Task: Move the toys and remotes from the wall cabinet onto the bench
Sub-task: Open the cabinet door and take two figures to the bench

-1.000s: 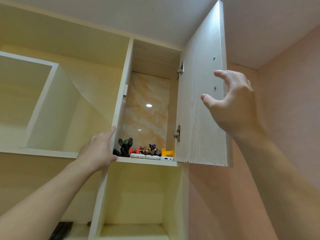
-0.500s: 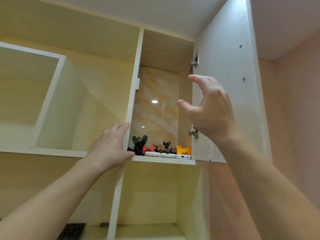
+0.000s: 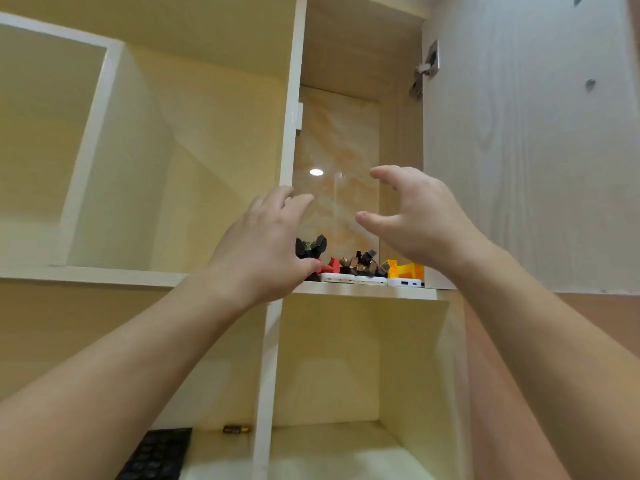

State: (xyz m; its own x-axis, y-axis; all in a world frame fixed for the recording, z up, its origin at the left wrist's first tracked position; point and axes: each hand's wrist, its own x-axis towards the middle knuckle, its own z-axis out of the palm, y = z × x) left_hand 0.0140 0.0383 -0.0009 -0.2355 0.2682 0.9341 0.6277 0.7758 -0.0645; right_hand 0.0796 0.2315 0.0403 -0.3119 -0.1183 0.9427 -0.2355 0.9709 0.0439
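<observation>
The wall cabinet's narrow compartment stands with its door (image 3: 526,143) swung wide to the right. On its shelf (image 3: 367,292) lie several small toys: a black one (image 3: 310,247), a red one (image 3: 331,265), a brown one (image 3: 362,264) and a yellow-orange one (image 3: 405,270). White flat remotes (image 3: 370,280) lie under them along the shelf's front edge. My left hand (image 3: 263,247) is raised in front of the shelf's left end, fingers straight, empty, partly covering the black toy. My right hand (image 3: 419,220) hovers above the toys, fingers spread and loosely curved, holding nothing.
An open cubby with a white frame (image 3: 86,140) sits to the left. Below the shelf is another open compartment (image 3: 346,375). A dark keyboard (image 3: 156,455) and a small brown object (image 3: 237,428) lie at the bottom left. A pink wall (image 3: 609,323) is on the right.
Both hands have come in toward the toy shelf. My right hand left the door and dropped to above the toys; my left hand moved right off the divider. The view moved closer.
</observation>
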